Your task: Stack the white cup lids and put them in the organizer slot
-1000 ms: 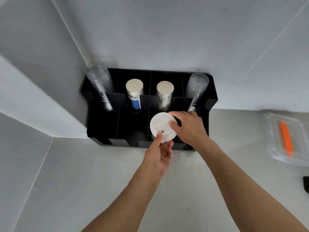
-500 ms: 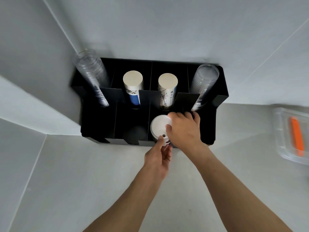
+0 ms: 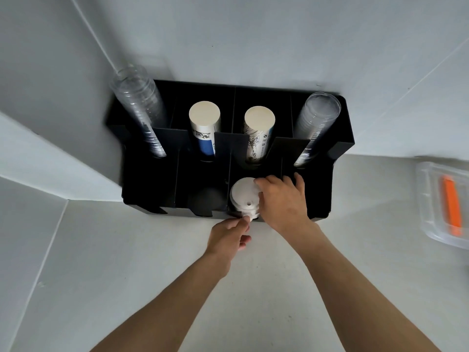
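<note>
A stack of white cup lids [image 3: 243, 196] sits inside the front row of the black organizer [image 3: 149, 189], in the third slot from the left. My right hand [image 3: 281, 199] wraps the stack's right side and top edge from above. My left hand [image 3: 229, 235] reaches in from the front, its thumb and forefinger pinching the stack's lower front edge at the slot's cutout. The lower lids are hidden by the slot wall.
The back row holds two stacks of clear cups [image 3: 138, 107] [image 3: 317, 123] at the ends and two stacks of paper cups [image 3: 204, 123] [image 3: 258, 128] between them. A clear plastic box [image 3: 429, 199] with an orange item [image 3: 451, 207] lies on the counter at the right.
Both hands have carried the lid stack down from above the organizer's front edge into the slot. The camera has moved closer.
</note>
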